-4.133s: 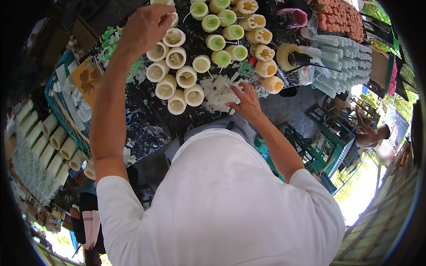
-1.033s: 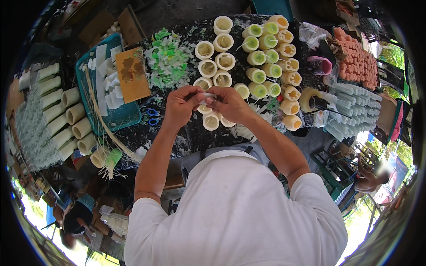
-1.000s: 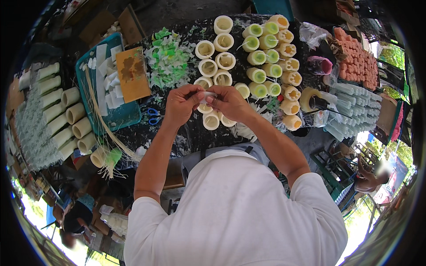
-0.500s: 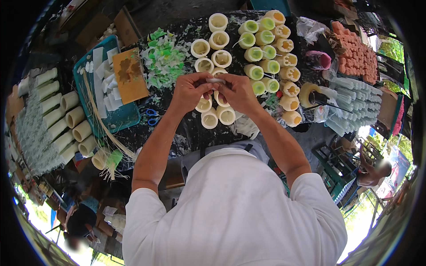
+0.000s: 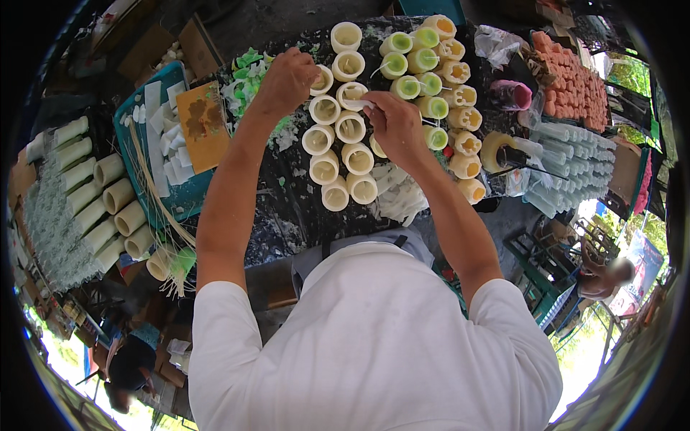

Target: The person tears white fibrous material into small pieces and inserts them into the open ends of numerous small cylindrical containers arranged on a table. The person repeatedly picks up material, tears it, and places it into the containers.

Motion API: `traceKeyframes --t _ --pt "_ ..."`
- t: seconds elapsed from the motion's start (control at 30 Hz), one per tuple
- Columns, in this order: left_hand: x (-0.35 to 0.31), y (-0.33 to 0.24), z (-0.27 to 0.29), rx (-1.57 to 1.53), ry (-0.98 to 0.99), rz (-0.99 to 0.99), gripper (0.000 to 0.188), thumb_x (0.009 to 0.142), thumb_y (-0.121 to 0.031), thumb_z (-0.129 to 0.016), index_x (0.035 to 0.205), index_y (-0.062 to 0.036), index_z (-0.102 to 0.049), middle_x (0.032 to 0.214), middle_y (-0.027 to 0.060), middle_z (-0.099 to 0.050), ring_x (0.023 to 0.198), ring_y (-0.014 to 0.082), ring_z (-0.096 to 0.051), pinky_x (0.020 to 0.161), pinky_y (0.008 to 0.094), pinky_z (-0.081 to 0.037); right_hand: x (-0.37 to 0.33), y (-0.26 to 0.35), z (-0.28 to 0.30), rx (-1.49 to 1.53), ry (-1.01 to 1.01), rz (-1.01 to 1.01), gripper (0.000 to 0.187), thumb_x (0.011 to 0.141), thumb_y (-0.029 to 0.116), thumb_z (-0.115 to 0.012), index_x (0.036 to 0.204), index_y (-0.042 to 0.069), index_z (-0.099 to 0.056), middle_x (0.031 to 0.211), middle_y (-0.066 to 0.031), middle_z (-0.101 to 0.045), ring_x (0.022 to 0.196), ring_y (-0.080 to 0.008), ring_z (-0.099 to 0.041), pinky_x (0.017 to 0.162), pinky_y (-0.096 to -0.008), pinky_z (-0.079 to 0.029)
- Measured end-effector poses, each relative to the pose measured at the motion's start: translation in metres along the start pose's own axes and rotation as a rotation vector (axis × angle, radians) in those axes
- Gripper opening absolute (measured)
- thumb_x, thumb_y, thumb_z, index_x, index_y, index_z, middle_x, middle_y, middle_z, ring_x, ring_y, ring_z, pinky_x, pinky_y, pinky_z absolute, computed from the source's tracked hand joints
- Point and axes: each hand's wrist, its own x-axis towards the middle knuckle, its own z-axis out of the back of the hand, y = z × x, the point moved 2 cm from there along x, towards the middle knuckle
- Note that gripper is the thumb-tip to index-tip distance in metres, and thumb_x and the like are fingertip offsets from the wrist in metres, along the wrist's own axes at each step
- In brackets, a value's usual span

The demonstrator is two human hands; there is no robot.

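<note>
Two rows of hollow cream wax cylinders [image 5: 350,127], likely candle shells, run down the middle of the dark table. In my right hand [image 5: 397,128], thumb and fingers pinch a small white strip [image 5: 359,104] above one of the shells in the right row. My left hand [image 5: 287,82] is curled beside the rim of a cream shell [image 5: 322,80] farther up the left row. Its fingertips are partly hidden, so whatever they hold does not show. Beneath that hand lies a heap of green and white scraps [image 5: 248,75].
Green-lined cups [image 5: 432,107] with wicks and orange-lined cups [image 5: 465,118] stand right. A teal tray [image 5: 133,169] holds white pieces and an orange-brown slab [image 5: 199,122]. Blue scissors are no longer visible. White scraps [image 5: 399,194] lie near the front edge. Two people are in the background.
My hands have parted from their joined position over the shells. The left moved up and left toward the scraps; the right shifted slightly right, with a white strip in its fingers.
</note>
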Motion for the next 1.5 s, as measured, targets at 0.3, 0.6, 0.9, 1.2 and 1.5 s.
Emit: traceKeyframes --t 0.3,0.6,0.9,1.2,1.5 --pt "0.014 0.015 0.012 -0.360 0.143 0.301 0.018 0.099 -0.014 -0.070 0.110 -0.0011 -0.072 0.084 0.0129 -0.073 0.067 0.0190 -0.063 0.067 0.0361 -0.052 0.071 -0.033 -0.074 -0.398 0.103 0.365 0.020 0.086 0.003 -0.069 0.105 0.005 -0.074 0.096 -0.0112 -0.071 0.087 -0.0343 -0.072 0.075 -0.0444 -0.058" --pt "0.013 0.008 0.012 -0.298 0.187 0.340 0.021 0.101 -0.020 -0.069 0.114 -0.0045 -0.072 0.088 0.0141 -0.075 0.073 0.0214 -0.069 0.072 0.0391 -0.055 0.028 -0.003 -0.012 -0.178 -0.050 0.048 0.031 0.089 0.001 -0.071 0.120 0.006 -0.074 0.104 -0.0116 -0.073 0.089 -0.0316 -0.073 0.077 -0.0423 -0.058" --pt "-0.013 -0.109 0.049 -0.337 0.088 0.195 0.026 0.099 -0.012 -0.071 0.124 -0.0030 -0.072 0.108 0.0141 -0.073 0.099 0.0284 -0.073 0.089 0.0408 -0.058 -0.178 -0.078 0.105 -0.320 -0.025 -0.584 0.020 0.098 0.018 -0.071 0.108 0.001 -0.075 0.097 -0.0181 -0.075 0.086 -0.0328 -0.074 0.078 -0.0428 -0.058" --pt "-0.109 -0.255 -0.070 -0.550 0.515 0.011 0.021 0.091 -0.011 -0.074 0.109 -0.0015 -0.071 0.098 0.0146 -0.071 0.090 0.0347 -0.068 0.083 0.0469 -0.056 -0.172 -0.158 0.022 -0.477 -0.028 -0.810 0.037 0.088 0.027 -0.074 0.113 0.000 -0.069 0.102 -0.0234 -0.076 0.098 -0.0429 -0.072 0.091 -0.0506 -0.055" --pt "-0.111 -0.294 -0.146 0.042 0.506 0.039 0.019 0.087 -0.008 -0.070 0.104 0.0006 -0.067 0.096 0.0171 -0.064 0.087 0.0311 -0.072 0.073 0.0365 -0.061 -0.198 -0.167 0.057 0.233 -0.042 -0.731 0.023 0.087 0.010 -0.071 0.109 0.004 -0.073 0.098 -0.0134 -0.070 0.086 -0.0264 -0.066 0.082 -0.0387 -0.055"
